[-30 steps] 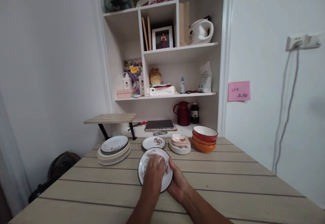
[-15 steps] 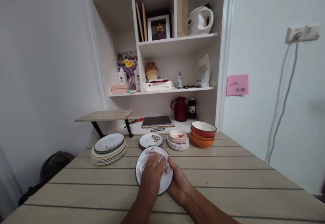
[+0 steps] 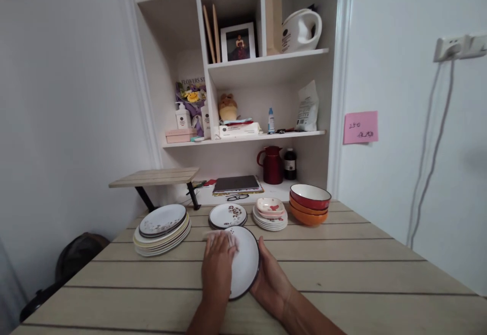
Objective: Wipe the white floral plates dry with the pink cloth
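Observation:
A white plate with a dark rim and brown print (image 3: pixel 245 261) is tilted up over the table in front of me. My right hand (image 3: pixel 272 279) grips its right edge, thumb at the rim and fingers behind. Against the plate's left side, my left hand (image 3: pixel 217 269) presses a pale pinkish cloth (image 3: pixel 233 240), which is mostly covered by the fingers. Just behind stands a short stack of similar small plates (image 3: pixel 227 215). To its right, small pink-and-white dishes (image 3: pixel 270 206) rest on a stack of little plates (image 3: pixel 271 223).
On the left is a stack of larger plates (image 3: pixel 162 241) beside a raised wooden stand (image 3: pixel 154 177). Red and orange bowls (image 3: pixel 310 204) are nested at the back right. Behind the table, shelves hold a red jug (image 3: pixel 272 165), a dark bottle (image 3: pixel 289 164) and a laptop (image 3: pixel 236 183).
My left hand has slid with the cloth from the middle of the plate to its left edge. My right hand keeps its grip on the plate. The view has shifted slightly.

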Demonstrator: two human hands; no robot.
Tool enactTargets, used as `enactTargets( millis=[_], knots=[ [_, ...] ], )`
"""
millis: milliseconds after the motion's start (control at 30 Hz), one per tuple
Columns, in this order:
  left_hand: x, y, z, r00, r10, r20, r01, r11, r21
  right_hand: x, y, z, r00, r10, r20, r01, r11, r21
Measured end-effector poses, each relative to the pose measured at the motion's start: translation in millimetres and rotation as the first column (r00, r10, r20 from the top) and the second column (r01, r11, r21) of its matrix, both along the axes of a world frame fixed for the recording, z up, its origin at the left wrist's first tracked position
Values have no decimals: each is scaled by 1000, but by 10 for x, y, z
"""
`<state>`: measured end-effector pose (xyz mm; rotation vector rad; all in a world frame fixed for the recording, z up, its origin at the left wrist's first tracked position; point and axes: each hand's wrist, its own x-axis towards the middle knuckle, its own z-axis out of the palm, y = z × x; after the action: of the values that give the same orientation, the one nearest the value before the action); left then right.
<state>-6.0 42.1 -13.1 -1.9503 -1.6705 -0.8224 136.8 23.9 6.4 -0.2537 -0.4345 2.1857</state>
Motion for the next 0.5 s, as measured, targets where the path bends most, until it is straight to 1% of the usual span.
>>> enactTargets(
  millis=[167,367,433,500],
  knots=[
    [73,-13,65,986,-158,56,162,983,-85,17,21,-5,1000,20,16,-21,999,39],
    [224,-102,194,930,-367,6,358,903,-236,43,-34,93,996,71,56,-77,989,126],
    [254,-145,226,900,-435,-22,415,872,-259,56,-49,108,997,72,34,-76,988,134],
    [271,-175,237,874,-483,-60,454,853,-256,63,-50,101,997,74,5,-74,990,121]
  ],
)
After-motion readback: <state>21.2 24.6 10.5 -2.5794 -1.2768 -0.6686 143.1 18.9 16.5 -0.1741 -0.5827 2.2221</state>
